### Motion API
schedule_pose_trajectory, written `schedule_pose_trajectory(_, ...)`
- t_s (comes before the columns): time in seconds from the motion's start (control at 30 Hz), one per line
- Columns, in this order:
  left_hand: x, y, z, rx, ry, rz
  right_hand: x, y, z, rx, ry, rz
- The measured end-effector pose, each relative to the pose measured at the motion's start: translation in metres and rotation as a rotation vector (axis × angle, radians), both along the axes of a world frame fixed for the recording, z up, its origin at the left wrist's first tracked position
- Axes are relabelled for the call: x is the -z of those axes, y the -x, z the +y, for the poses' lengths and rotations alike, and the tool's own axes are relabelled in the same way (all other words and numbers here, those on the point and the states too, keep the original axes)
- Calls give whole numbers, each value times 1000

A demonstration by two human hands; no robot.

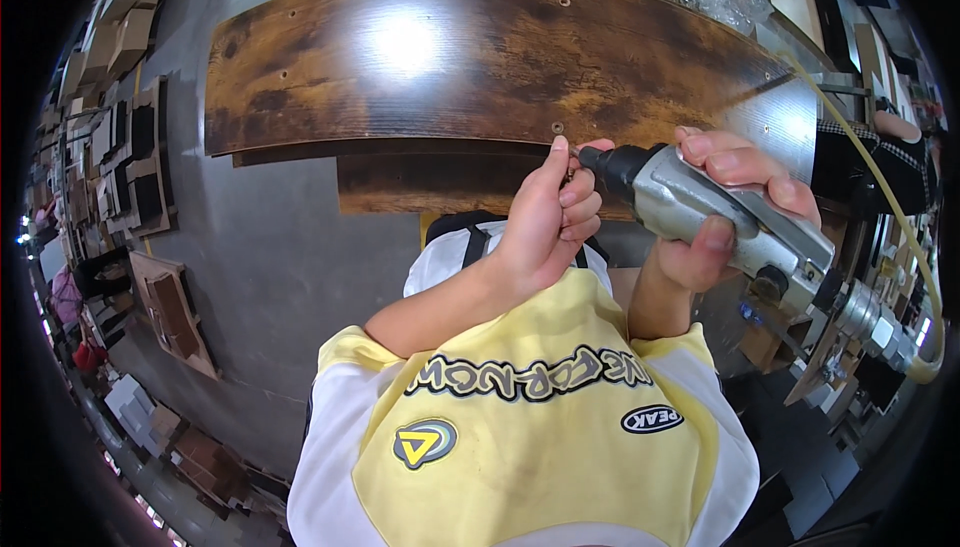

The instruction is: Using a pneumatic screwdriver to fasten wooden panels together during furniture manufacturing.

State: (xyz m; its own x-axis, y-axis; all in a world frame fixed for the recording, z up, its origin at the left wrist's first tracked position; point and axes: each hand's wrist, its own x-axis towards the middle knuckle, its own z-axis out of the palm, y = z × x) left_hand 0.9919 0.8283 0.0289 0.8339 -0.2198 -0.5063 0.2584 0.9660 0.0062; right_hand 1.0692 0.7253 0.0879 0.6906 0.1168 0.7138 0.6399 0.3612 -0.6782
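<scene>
Right hand (722,209): fingers wrapped around a grey air screwdriver (715,212), right of centre, nose pointing left.
Left hand (548,217): fingers curled narrow, pinching at the tool's black tip; whether they hold a screw, I cannot tell.
Board (480,57): dark wooden panel across the upper frame, small hole (557,128) just above the fingertips.
Hose (880,187): yellow, curving along the right edge.

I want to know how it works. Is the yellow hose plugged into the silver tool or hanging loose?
Plugged in. The yellow hose runs into the metal fitting at the back of the silver tool.
</scene>
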Motion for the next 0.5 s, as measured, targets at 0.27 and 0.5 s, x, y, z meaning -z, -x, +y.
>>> schedule_pose_trajectory(0.27,16,-44,-4,-30,-11,136,25,-51,19,-109,-68,36)
schedule_pose_trajectory(0.5,14,-46,-8,-18,10,173,35,-72,27,-178,78,53)
